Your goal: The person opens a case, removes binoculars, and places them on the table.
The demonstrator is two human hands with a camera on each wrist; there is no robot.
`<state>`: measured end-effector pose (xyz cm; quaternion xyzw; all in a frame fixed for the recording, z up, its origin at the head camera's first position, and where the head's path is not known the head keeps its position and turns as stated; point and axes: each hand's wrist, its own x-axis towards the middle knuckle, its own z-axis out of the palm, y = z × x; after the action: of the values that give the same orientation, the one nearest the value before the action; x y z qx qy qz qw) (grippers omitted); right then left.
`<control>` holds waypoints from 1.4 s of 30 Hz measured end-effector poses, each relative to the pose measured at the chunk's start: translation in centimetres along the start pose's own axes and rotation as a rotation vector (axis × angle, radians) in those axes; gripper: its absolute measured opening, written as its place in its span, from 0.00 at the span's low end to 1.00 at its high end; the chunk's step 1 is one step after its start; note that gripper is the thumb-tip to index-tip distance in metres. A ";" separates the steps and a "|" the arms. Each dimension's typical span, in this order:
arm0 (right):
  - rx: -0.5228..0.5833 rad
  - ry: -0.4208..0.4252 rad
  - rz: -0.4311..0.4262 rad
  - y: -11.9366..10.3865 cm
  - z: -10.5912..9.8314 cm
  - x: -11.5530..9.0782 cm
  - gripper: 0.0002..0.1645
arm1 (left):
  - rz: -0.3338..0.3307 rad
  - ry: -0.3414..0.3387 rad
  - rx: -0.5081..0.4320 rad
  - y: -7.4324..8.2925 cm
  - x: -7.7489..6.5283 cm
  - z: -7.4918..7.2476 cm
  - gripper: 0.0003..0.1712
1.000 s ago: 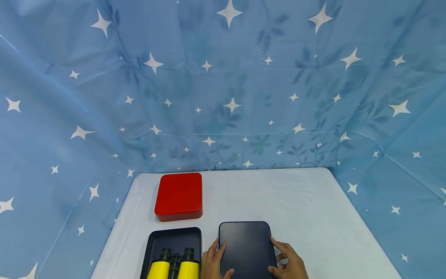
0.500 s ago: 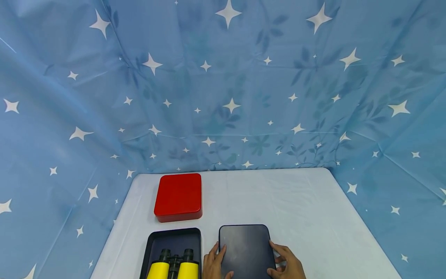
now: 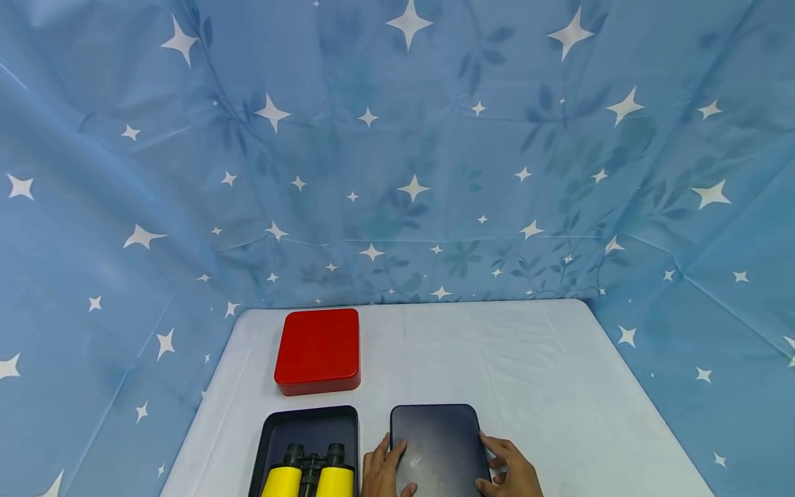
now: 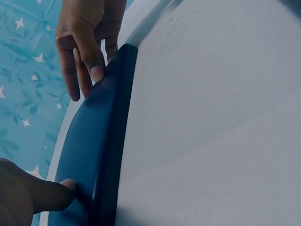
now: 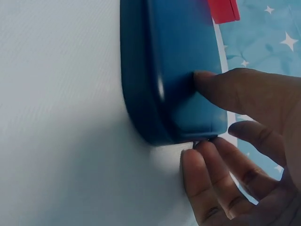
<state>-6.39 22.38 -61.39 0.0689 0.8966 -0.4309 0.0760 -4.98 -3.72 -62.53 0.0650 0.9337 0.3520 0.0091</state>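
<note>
A flat-topped navy box (image 3: pixel 437 442) with rounded corners lies at the table's near edge, between both hands. My left hand (image 3: pixel 380 471) holds its left side, with thumb (image 4: pixel 51 194) and index finger on the top face and the other fingers down past the edge. On the opposite side, my right hand (image 3: pixel 511 471) grips the box, its thumb (image 5: pixel 211 87) on top and its fingers (image 5: pixel 214 165) curled by the end wall. Left of the box, yellow-and-black binoculars (image 3: pixel 337 480) lie in an open dark tray (image 3: pixel 310 417). The box's near end is cut off in the head view.
Behind the dark tray, a square red box (image 3: pixel 319 348) stands on the white-covered table (image 3: pixel 528 373). A blue curtain (image 3: pixel 348 138) with white stars and leaves closes off the back and both sides.
Both hands have drawn the navy box slightly toward the person. The binoculars, dark tray and red box have stayed in place.
</note>
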 end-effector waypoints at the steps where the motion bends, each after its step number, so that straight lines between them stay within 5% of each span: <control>1: -0.013 0.005 -0.004 -0.1 0.1 0.0 0.49 | 0.008 0.000 0.004 0.0 0.0 0.0 0.39; 9: -0.137 0.084 -0.153 -1.3 0.3 -0.2 0.48 | 0.060 -0.017 -0.002 0.8 0.2 -0.8 0.42; 28: 0.068 0.201 -0.404 -8.1 1.3 -1.1 0.46 | 0.364 0.062 -0.083 3.4 -0.7 -6.8 0.36; 33: 0.104 0.195 -0.429 -9.6 1.8 -1.1 0.46 | 0.342 0.076 -0.068 3.1 -1.1 -8.6 0.37; 42: 0.142 0.140 -0.470 -12.1 2.9 -1.2 0.48 | 0.172 0.065 -0.084 2.3 -1.7 -11.6 0.39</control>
<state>-7.28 12.54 -53.69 -0.1065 0.8586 -0.4927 -0.0933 -3.79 -9.82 -52.28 0.1332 0.9088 0.3923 -0.0488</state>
